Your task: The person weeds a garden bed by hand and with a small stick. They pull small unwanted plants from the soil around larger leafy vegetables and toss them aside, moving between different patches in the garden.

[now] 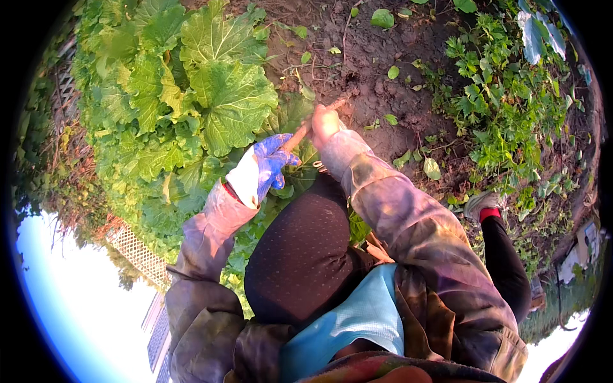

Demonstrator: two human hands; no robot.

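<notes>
A brown, stick-like wooden handle [297, 138] slants from near left to far right over the soil, beside the large green leaves [239, 105]. Around its middle my right hand [326, 125], bare, is closed. My left hand [271, 163] wears a blue glove with a white cuff and holds the near end, thumb on one side and fingers on the other. The far end of the handle reaches the dark soil [377, 70]; whether anything is fixed to it I cannot tell.
A dense bed of broad leaves fills the left. Low leafy plants [504, 108] grow on the right, with loose fallen leaves [432, 168] on the soil. My bent knee [300, 249] is close below my hands; my shoe [483, 203] rests among plants at right. A lattice fence [137, 255] stands far left.
</notes>
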